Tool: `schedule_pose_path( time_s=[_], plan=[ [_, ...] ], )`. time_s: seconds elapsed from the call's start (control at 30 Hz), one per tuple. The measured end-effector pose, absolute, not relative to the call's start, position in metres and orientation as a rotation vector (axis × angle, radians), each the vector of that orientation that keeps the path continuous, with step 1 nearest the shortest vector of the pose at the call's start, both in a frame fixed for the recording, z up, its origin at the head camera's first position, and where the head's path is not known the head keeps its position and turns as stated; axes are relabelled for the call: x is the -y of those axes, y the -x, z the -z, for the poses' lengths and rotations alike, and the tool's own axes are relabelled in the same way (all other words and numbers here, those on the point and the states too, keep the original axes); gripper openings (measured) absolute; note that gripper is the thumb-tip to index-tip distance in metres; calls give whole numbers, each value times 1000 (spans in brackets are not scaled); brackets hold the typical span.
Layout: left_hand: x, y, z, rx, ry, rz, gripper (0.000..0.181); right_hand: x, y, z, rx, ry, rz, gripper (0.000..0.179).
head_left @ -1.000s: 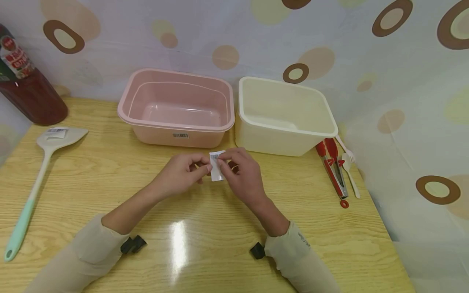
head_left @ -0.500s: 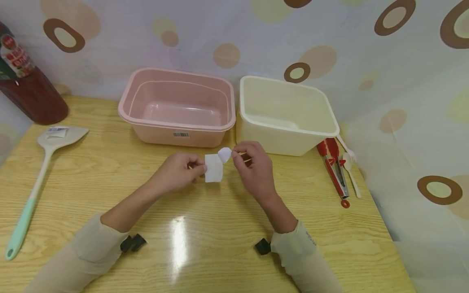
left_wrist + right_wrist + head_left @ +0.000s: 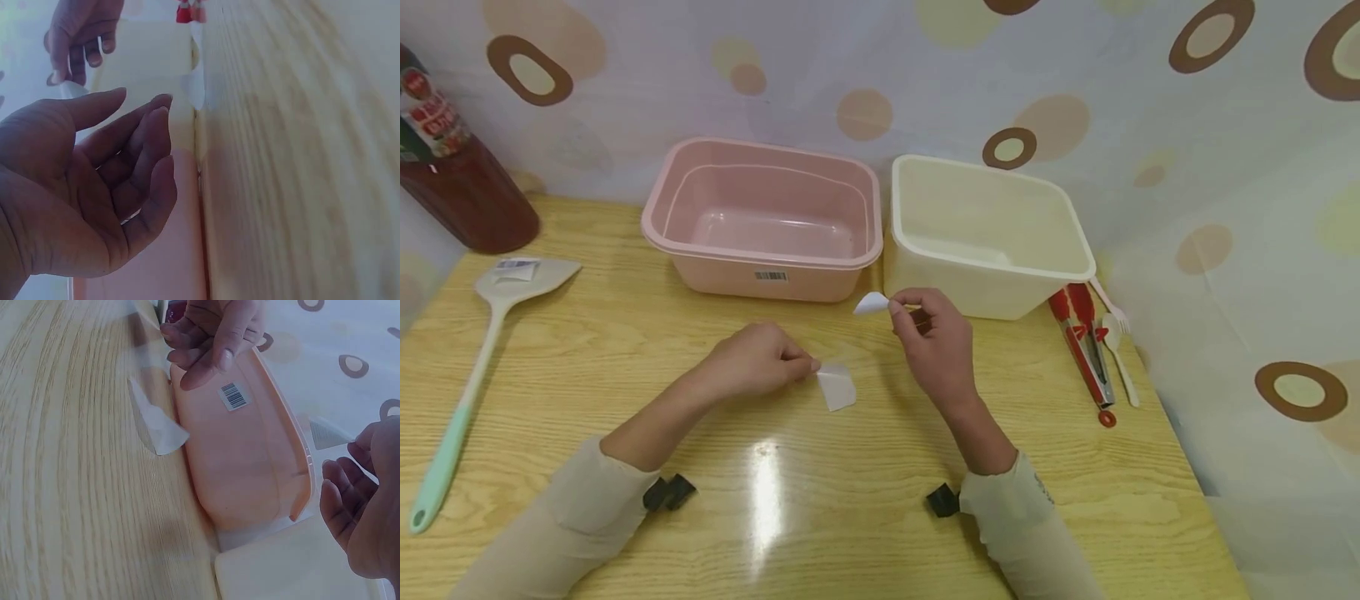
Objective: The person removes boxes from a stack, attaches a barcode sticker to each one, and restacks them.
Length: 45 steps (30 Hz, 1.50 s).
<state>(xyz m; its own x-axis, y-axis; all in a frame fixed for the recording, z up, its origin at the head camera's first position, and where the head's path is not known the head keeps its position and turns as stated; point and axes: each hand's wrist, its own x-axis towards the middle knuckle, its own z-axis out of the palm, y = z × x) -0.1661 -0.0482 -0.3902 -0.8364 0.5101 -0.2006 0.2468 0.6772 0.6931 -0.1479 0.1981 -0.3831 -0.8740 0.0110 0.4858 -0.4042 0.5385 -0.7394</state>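
Observation:
My right hand point(image 3: 936, 354) pinches a small white label point(image 3: 871, 303) by its edge, just in front of the cream bin. In the right wrist view fine print shows faintly on that label point(image 3: 328, 434). My left hand point(image 3: 752, 362) hovers over the table, thumb apart from the fingers in the left wrist view. Off its fingertips, a blurred white slip of paper point(image 3: 837, 387) hangs in the air. The right wrist view shows this slip point(image 3: 159, 428) apart from the left hand, above the wood.
A pink basin point(image 3: 760, 279) with a barcode stands beside the cream bin point(image 3: 962, 292) at the back. Red tongs point(image 3: 1086, 350), a small spoon point(image 3: 1120, 358) and a fork point(image 3: 1108, 304) lie right. A spatula point(image 3: 478, 358) and a bottle point(image 3: 467, 192) are left.
The label and the slip, together at first, have come apart. My right hand has moved right with the label. My left hand has let go of the slip, which has dropped lower.

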Motion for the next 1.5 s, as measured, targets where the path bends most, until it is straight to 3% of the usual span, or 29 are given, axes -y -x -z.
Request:
schedule_pose_path(
  time_s=[0.57,1.13,1.27,1.5],
  plan=[
    [18,154,369,-2355,-541,-1554,37,-186,145,389,2252,-654,-864,3],
    [3,161,376,-2374,-414,-1712,29,-189,145,389,2211,-741,-799,13],
    [2,163,379,-2376,-408,-1740,25,-197,143,386,2248,-641,-947,9],
    [-13,166,383,-2377,-443,-1718,26,-224,145,390,2452,-227,-1310,15]
  ],
)
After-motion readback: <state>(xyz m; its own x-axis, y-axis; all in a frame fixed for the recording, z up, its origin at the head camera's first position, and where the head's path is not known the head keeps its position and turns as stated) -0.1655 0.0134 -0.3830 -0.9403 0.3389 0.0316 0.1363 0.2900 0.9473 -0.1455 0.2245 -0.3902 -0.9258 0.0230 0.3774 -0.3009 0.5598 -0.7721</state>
